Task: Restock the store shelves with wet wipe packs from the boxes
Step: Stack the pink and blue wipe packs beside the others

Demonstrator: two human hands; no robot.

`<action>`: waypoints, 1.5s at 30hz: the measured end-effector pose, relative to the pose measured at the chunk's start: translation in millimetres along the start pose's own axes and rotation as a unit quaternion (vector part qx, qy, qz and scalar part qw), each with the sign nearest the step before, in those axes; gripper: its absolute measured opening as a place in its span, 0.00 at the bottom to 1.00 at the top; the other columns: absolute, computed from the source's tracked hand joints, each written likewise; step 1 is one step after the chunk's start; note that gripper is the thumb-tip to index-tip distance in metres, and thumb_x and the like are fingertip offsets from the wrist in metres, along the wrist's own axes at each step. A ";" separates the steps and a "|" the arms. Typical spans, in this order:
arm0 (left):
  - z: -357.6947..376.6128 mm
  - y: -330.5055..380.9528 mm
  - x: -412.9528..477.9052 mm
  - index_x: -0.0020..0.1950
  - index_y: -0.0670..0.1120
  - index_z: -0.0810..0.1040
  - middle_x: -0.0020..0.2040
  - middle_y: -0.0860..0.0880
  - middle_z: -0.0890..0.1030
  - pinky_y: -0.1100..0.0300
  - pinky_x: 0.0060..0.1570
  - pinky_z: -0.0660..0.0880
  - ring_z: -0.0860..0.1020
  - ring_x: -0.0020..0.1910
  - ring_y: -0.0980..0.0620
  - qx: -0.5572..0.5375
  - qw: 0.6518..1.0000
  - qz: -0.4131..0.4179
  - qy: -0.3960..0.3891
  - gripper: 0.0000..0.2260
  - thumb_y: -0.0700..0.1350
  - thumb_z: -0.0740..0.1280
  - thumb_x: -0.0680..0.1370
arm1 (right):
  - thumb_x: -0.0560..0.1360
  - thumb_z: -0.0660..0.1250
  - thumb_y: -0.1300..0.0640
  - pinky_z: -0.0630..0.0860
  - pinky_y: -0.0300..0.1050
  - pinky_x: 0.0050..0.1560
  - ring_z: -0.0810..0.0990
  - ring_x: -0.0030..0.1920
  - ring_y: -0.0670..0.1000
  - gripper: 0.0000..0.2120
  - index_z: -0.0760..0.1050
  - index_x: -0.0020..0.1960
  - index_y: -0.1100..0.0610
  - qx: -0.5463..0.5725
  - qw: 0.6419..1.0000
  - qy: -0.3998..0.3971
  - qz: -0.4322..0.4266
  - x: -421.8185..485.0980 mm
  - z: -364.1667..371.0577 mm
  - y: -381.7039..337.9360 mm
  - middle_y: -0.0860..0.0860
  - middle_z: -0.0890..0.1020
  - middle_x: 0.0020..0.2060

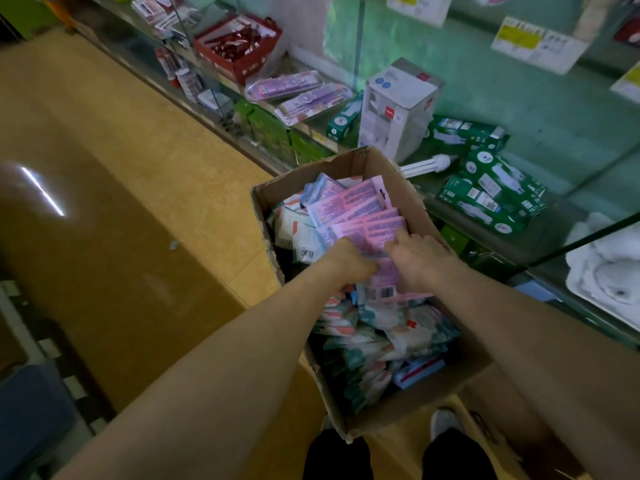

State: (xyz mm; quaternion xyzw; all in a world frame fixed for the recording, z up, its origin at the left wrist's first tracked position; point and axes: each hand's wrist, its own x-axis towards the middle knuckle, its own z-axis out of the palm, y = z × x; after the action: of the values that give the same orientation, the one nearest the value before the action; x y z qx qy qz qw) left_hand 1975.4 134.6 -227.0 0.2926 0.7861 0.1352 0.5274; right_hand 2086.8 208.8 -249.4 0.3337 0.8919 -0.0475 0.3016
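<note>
A cardboard box (410, 197) sits on the glossy yellow tiled floor (156, 150) beside glass shelves (571, 140) holding green cartons (491, 192). Inside the box, the left hand (349, 261) and right hand (420, 258) curl their fingers round a stack of pink packs (356, 206), which lies on other wipe packs (398, 327).

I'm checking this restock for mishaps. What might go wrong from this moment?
1. The left hand and right hand grip a fanned stack of pink packs; loose ones may slide out when lifted.
2. A bare white bulb lies on the glass shelf right by the cardboard box; a bump could roll or break it.
</note>
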 end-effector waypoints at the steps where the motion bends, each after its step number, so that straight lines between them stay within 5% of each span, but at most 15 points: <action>1: 1.1 2.7 -2.5 0.72 0.41 0.61 0.53 0.42 0.75 0.58 0.27 0.76 0.76 0.38 0.47 -0.023 1.000 -0.014 0.008 0.27 0.50 0.67 0.78 | 0.74 0.68 0.53 0.69 0.50 0.55 0.75 0.59 0.58 0.17 0.66 0.59 0.53 0.014 1.000 0.011 -0.015 -3.4 -2.8 4.4 0.56 0.70 0.61; 3: 4.8 7.3 -5.4 0.78 0.41 0.47 0.59 0.40 0.74 0.60 0.22 0.72 0.74 0.37 0.49 -0.079 0.995 -0.033 0.042 0.39 0.51 0.68 0.78 | 0.74 0.68 0.47 0.69 0.46 0.46 0.77 0.52 0.57 0.15 0.64 0.51 0.52 0.080 0.996 0.030 -0.018 -6.5 -10.6 14.4 0.55 0.77 0.54; 7: 13.2 20.0 -7.8 0.72 0.42 0.64 0.52 0.40 0.76 0.51 0.35 0.76 0.76 0.43 0.44 -0.311 0.946 -0.084 0.049 0.36 0.59 0.72 0.72 | 0.66 0.70 0.37 0.77 0.49 0.48 0.79 0.50 0.55 0.26 0.75 0.57 0.52 0.300 0.952 0.060 -0.021 -5.5 -24.9 21.8 0.53 0.81 0.52; 10: 20.3 28.5 -9.4 0.71 0.44 0.63 0.59 0.40 0.75 0.49 0.35 0.78 0.77 0.50 0.42 -0.383 0.918 -0.089 0.058 0.37 0.60 0.73 0.69 | 0.69 0.71 0.48 0.76 0.48 0.55 0.79 0.54 0.54 0.21 0.76 0.60 0.53 0.391 0.918 0.036 -0.060 -4.9 -27.5 20.0 0.52 0.81 0.53; 12: 22.2 25.8 -8.6 0.70 0.45 0.62 0.53 0.41 0.75 0.50 0.36 0.77 0.76 0.47 0.42 -0.393 0.910 -0.091 0.095 0.33 0.53 0.73 0.71 | 0.71 0.68 0.60 0.76 0.47 0.53 0.80 0.51 0.54 0.09 0.77 0.52 0.55 0.427 0.899 -0.025 -0.096 -2.8 -23.8 22.3 0.53 0.81 0.49; 15: 23.6 13.4 -4.1 0.69 0.45 0.62 0.54 0.40 0.75 0.53 0.35 0.76 0.77 0.42 0.44 -0.387 0.905 -0.105 0.143 0.30 0.50 0.72 0.73 | 0.74 0.63 0.64 0.76 0.47 0.50 0.79 0.50 0.55 0.08 0.74 0.43 0.51 0.351 0.927 -0.044 -0.124 1.8 -9.7 28.8 0.53 0.81 0.46; 20: 33.8 -2.4 2.1 0.69 0.47 0.62 0.60 0.40 0.76 0.48 0.41 0.76 0.79 0.51 0.40 -0.362 0.907 -0.129 0.174 0.30 0.52 0.72 0.74 | 0.75 0.65 0.57 0.74 0.47 0.52 0.76 0.59 0.58 0.18 0.72 0.64 0.54 0.147 0.984 -0.006 -0.103 8.0 27.4 17.6 0.56 0.76 0.60; 25: 46.5 -14.0 2.2 0.71 0.46 0.61 0.63 0.40 0.74 0.47 0.44 0.76 0.77 0.53 0.40 -0.368 0.902 -0.144 0.173 0.32 0.53 0.72 0.73 | 0.79 0.58 0.60 0.66 0.52 0.65 0.70 0.66 0.58 0.18 0.70 0.68 0.56 0.011 0.992 0.070 -0.102 11.6 44.7 4.1 0.56 0.71 0.64; 34: 46.5 -9.9 -22.5 0.71 0.45 0.58 0.60 0.41 0.73 0.44 0.50 0.77 0.77 0.54 0.40 -0.372 0.894 -0.145 0.205 0.33 0.53 0.72 0.73 | 0.78 0.61 0.62 0.74 0.49 0.53 0.75 0.62 0.58 0.16 0.71 0.65 0.57 0.039 0.990 0.079 -0.106 -4.5 26.8 17.4 0.56 0.74 0.62; 42: 57.0 -15.4 -29.0 0.68 0.46 0.61 0.59 0.41 0.75 0.49 0.41 0.75 0.77 0.49 0.43 -0.375 0.892 -0.143 0.208 0.29 0.52 0.72 0.74 | 0.78 0.60 0.62 0.74 0.58 0.59 0.74 0.63 0.59 0.17 0.70 0.67 0.56 -0.009 0.991 0.056 -0.125 -9.2 52.8 10.6 0.56 0.74 0.62; 45: 67.3 -26.8 -25.4 0.65 0.46 0.62 0.58 0.42 0.76 0.50 0.41 0.75 0.77 0.47 0.44 -0.388 0.885 -0.159 0.203 0.27 0.51 0.72 0.74 | 0.80 0.55 0.62 0.69 0.53 0.64 0.71 0.66 0.58 0.18 0.69 0.68 0.57 -0.047 0.990 0.038 -0.125 -9.2 75.9 5.4 0.56 0.73 0.65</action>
State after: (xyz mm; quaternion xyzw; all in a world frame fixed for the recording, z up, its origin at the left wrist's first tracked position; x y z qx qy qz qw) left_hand 2034.9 91.6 -249.3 -0.0981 0.7967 0.4002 0.4422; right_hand 2134.1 186.0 -305.3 0.2063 0.9388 -0.0301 0.2743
